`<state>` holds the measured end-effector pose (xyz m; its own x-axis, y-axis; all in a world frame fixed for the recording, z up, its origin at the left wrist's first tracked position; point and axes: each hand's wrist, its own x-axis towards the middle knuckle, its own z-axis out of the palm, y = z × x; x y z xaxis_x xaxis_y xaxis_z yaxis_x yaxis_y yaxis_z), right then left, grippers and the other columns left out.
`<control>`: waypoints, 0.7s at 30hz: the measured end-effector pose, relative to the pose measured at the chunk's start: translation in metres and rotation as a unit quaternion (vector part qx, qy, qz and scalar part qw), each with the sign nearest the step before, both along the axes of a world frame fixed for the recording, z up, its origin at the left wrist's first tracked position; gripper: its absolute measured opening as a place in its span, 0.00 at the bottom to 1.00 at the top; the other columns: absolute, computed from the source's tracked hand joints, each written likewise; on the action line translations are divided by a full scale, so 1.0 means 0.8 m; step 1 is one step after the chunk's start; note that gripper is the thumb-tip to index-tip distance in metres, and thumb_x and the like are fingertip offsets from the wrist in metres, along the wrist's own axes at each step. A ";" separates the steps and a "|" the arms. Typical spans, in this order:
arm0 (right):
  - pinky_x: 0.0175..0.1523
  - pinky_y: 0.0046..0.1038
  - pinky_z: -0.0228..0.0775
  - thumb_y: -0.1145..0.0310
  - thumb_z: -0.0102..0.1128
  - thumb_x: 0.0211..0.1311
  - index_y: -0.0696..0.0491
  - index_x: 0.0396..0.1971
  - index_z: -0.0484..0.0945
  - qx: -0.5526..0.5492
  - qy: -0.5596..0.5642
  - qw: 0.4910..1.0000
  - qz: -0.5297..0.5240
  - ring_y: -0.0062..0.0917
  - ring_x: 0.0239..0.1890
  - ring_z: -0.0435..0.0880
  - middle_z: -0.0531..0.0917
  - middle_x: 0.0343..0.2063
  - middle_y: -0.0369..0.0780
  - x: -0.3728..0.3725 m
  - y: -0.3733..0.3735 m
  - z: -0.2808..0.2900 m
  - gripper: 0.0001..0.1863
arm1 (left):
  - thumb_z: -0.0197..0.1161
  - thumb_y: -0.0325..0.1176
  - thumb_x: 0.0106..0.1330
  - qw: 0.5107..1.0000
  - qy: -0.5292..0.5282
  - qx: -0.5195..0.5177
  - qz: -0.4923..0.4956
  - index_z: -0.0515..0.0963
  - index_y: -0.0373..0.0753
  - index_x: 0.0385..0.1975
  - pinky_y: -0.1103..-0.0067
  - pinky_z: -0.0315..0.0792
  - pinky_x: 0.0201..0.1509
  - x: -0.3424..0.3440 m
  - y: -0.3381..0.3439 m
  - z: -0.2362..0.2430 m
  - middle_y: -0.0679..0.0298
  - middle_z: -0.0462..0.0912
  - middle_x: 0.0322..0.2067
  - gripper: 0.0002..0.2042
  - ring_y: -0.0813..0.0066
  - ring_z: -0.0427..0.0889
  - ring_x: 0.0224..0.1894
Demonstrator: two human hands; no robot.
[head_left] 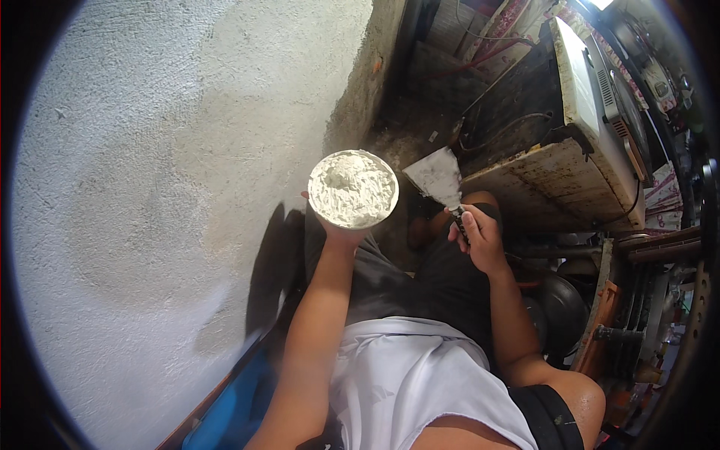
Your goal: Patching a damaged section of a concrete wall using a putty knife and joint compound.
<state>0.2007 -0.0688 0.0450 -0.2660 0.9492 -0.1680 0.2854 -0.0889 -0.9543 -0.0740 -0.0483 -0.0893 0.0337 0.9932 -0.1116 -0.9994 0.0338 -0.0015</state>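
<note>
A round tub of off-white wall putty (353,188) rests in my left hand (341,234), which grips it from below and the side; most of those fingers are hidden under the tub. To its right, my right hand (480,236) is closed around the dark handle of a putty knife (439,177). The knife's wide blade points up and to the left, smeared with whitish paste, and stays apart from the tub. Along my left side stands a rough wall (172,150), pale in parts, with duller grey-beige patches near the middle.
A rusty, stained white stove (555,176) stands at the right, with a hose behind it. Dark pans (559,311) and a rack crowd the lower right. Something blue (225,409) lies between me and the wall. The wall's bare edge (364,75) runs down ahead.
</note>
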 end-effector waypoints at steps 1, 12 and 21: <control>0.25 0.21 0.64 0.64 0.48 0.80 0.58 0.52 0.81 0.000 0.000 1.000 -0.001 0.16 0.19 0.75 0.82 0.25 0.38 -0.001 -0.001 0.006 0.16 | 0.44 0.84 0.57 0.999 0.025 -0.022 0.013 0.64 0.48 0.73 0.51 0.62 0.74 -0.002 0.000 0.003 0.57 0.65 0.72 0.52 0.50 0.65 0.71; 0.37 0.31 0.76 0.72 0.65 0.65 0.56 0.52 0.83 0.344 -0.223 0.912 0.022 0.31 0.30 0.86 0.87 0.32 0.43 0.001 -0.006 0.011 0.16 | 0.41 0.68 0.72 0.996 0.063 -0.040 0.045 0.65 0.45 0.72 0.56 0.65 0.73 0.011 0.001 0.010 0.61 0.69 0.70 0.38 0.55 0.70 0.69; 0.36 0.36 0.77 0.70 0.70 0.58 0.54 0.48 0.86 0.277 -0.311 0.909 -0.003 0.41 0.31 0.85 0.83 0.28 0.45 -0.039 -0.034 0.034 0.17 | 0.42 0.77 0.65 0.982 0.126 0.031 0.136 0.56 0.53 0.76 0.33 0.58 0.69 0.027 0.002 -0.006 0.60 0.61 0.74 0.46 0.49 0.64 0.73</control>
<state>0.1693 -0.0963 0.0726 -0.2781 0.9350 0.2199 0.7863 0.3531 -0.5070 -0.0527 -0.0467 -0.0945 -0.2556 0.9665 -0.0215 -0.9399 -0.2432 0.2398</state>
